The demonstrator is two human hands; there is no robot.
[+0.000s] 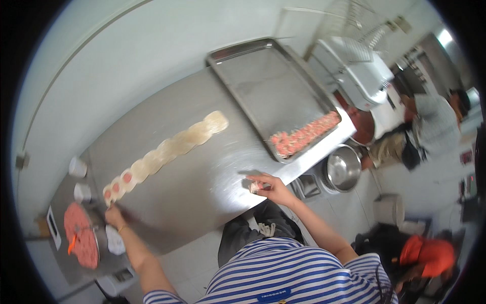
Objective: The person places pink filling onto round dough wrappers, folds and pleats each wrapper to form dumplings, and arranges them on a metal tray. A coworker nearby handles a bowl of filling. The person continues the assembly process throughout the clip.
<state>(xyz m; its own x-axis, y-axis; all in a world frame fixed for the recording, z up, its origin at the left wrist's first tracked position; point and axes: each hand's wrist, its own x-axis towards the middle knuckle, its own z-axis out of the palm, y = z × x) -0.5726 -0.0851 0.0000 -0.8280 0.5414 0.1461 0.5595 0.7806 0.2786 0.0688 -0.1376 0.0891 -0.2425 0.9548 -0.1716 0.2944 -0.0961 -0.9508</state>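
Note:
A long row of overlapping round dough wrappers (172, 150) runs diagonally across the steel table. Pink dabs of meat filling (127, 178) sit on a few wrappers at its left end. My left hand (116, 217) is closed at that end, its fingertips on the edge of the last wrapper. Over the table's front edge, my right hand (273, 189) grips a small filled dumpling (254, 187) between thumb and fingers. Beyond it lies a large metal tray (243, 88), with pinkish dumplings (306, 134) lined up along its near right side.
At far left stands a bowl of pink meat filling (81, 235) with an orange-handled tool (72, 244) in it. White cups (77, 167) are behind. A steel bowl (342, 168) and a white machine (354, 73) stand right. Two people (430, 256) are at the right.

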